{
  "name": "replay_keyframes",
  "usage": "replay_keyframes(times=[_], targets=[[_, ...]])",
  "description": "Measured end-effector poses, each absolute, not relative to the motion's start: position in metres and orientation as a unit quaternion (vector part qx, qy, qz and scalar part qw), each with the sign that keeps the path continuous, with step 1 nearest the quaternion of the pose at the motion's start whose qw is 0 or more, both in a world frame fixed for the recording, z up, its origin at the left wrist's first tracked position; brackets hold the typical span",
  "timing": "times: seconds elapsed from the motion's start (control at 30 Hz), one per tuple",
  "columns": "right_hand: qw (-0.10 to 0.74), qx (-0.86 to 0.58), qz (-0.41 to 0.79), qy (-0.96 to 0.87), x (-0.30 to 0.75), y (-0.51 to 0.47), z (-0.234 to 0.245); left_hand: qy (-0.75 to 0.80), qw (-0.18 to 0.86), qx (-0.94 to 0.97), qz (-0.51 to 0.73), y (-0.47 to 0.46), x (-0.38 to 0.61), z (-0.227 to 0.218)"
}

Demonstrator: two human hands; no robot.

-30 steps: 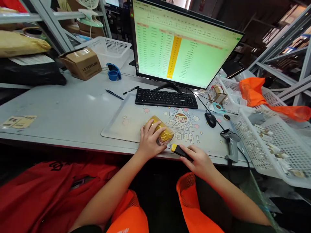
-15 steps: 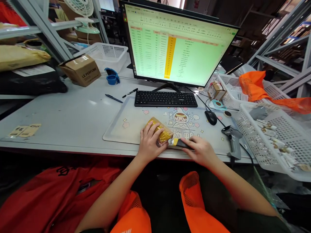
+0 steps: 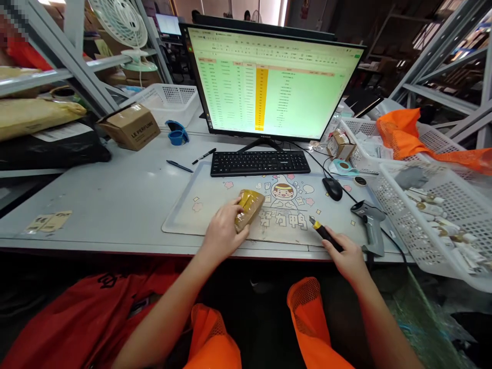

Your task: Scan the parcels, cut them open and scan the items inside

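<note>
A small package wrapped in shiny brown tape (image 3: 250, 206) is tilted up over the desk mat (image 3: 215, 197). My left hand (image 3: 223, 229) is closed round its left side and lower end, and the fingers cover part of it. In my right hand (image 3: 348, 256) is a utility knife (image 3: 325, 233) with a black and yellow body. Its blade end points up and left over the mat, apart from the package. The knife's rear end is hidden in the palm.
A keyboard (image 3: 261, 162) and monitor (image 3: 269, 87) stand behind the mat. To the right lie a mouse (image 3: 332, 188), a barcode scanner (image 3: 369, 225) and a white basket (image 3: 442, 261) with small tubes. A cardboard box (image 3: 132, 126) and pen (image 3: 179, 166) are at left.
The knife in my right hand has moved right, away from the package. My left hand has turned the package more upright and shifted slightly left. The view has tipped up a little.
</note>
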State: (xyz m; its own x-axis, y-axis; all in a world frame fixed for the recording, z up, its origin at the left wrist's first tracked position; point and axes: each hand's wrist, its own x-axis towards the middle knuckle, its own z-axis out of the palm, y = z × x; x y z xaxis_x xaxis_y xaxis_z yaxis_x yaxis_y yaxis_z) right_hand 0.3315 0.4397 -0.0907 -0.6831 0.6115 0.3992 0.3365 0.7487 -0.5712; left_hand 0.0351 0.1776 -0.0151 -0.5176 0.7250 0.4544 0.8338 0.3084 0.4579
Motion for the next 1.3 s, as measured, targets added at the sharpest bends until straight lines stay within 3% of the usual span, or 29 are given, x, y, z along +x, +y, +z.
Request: replay_keyframes(times=[0.13,0.3,0.43,0.63,0.97,1.03,1.17,1.3], targets=[[0.295,-0.19,0.247,-0.903,0.314,0.419,-0.075,-0.784,0.1,-0.568,-0.229,0.17,0.005,-0.01],[0.245,-0.047,0.226,-0.942,0.276,0.378,-0.052,-0.755,0.103,-0.612,-0.213,0.158,0.01,-0.027],[0.251,0.009,0.166,-0.954,0.244,0.353,-0.045,-0.753,0.083,-0.608,-0.239,0.165,0.021,-0.041],[0.266,0.018,0.119,-0.957,0.229,0.355,-0.05,-0.698,0.196,-0.59,-0.356,0.184,0.019,-0.059],[0.301,0.023,0.068,-0.951,0.218,0.369,-0.058,-0.691,0.203,-0.588,-0.368,0.188,0.016,-0.063],[0.286,-0.044,0.066,-0.955,0.219,0.394,-0.057,-0.698,0.204,-0.58,-0.367,0.188,0.021,-0.064],[0.313,-0.337,0.081,-0.884,0.245,0.459,-0.054,-0.717,0.187,-0.578,-0.341,0.174,0.022,-0.056],[0.283,-0.282,0.173,-0.9,0.276,0.456,-0.048,-0.732,0.047,-0.621,-0.276,0.156,-0.017,-0.026]])
